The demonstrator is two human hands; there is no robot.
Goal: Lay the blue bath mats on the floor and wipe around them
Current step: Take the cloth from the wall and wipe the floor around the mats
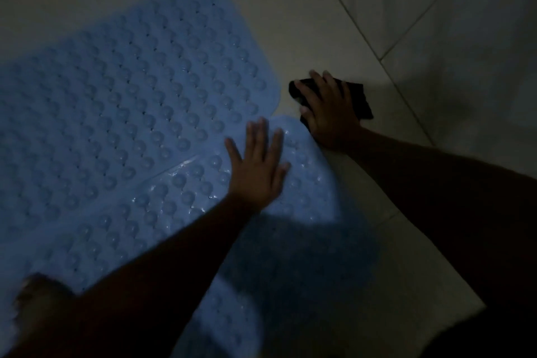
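Two blue bath mats with round bumps lie flat side by side on the pale tiled floor: the far mat [139,90] and the near mat [162,212], edges touching along a wet seam. My left hand [255,166] rests flat on the near mat's far corner, fingers spread and straight. Just right of the mats, my right hand [328,113] presses a dark cloth [359,99] onto the tile, fingers spread over it. The cloth shows on both sides of the hand.
Pale floor tiles [334,23] with dark grout lines surround the mats. A bare foot [37,296] stands on the near mat at the lower left. My shadow darkens the lower middle and right.
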